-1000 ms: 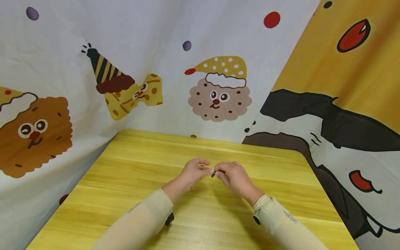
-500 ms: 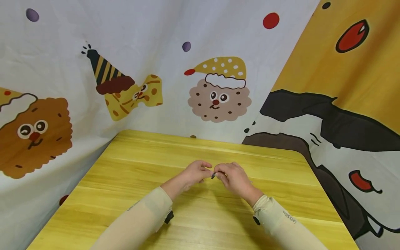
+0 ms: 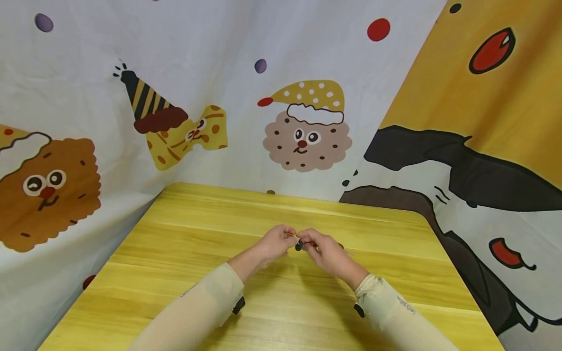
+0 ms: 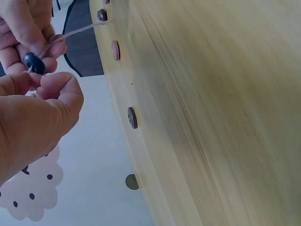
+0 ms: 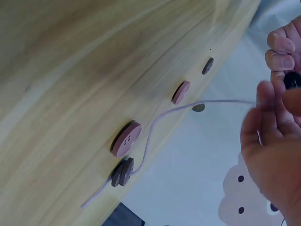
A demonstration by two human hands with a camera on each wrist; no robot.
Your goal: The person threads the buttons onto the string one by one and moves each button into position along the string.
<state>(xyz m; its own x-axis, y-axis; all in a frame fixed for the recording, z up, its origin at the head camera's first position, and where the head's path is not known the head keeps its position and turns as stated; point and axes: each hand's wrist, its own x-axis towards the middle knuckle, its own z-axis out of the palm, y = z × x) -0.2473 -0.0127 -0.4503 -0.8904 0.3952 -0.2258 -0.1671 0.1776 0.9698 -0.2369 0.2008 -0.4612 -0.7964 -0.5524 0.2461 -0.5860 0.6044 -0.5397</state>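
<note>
In the head view, my left hand (image 3: 274,243) and right hand (image 3: 327,248) meet fingertip to fingertip above the table. Between them is a small black button (image 3: 299,245). My left thumb and finger pinch the black button (image 4: 34,63) at its lower edge in the left wrist view. A pale string (image 5: 207,101) runs into my right fingers (image 5: 265,94), which hold it close beside the button. From there the string trails down through a pair of dark buttons (image 5: 123,173) on the table, its loose end lying beyond them.
Along the table (image 3: 197,219) lie a large pinkish button (image 5: 127,140), a smaller pinkish button (image 5: 180,92) and a dark button (image 5: 208,66). A printed cloth (image 3: 237,161) hangs behind the table's far edge.
The black button has turned, so more of its face shows in the head view. Both hands stay almost in place, with slight finger shifts. A bit of string now shows beyond my right hand.
</note>
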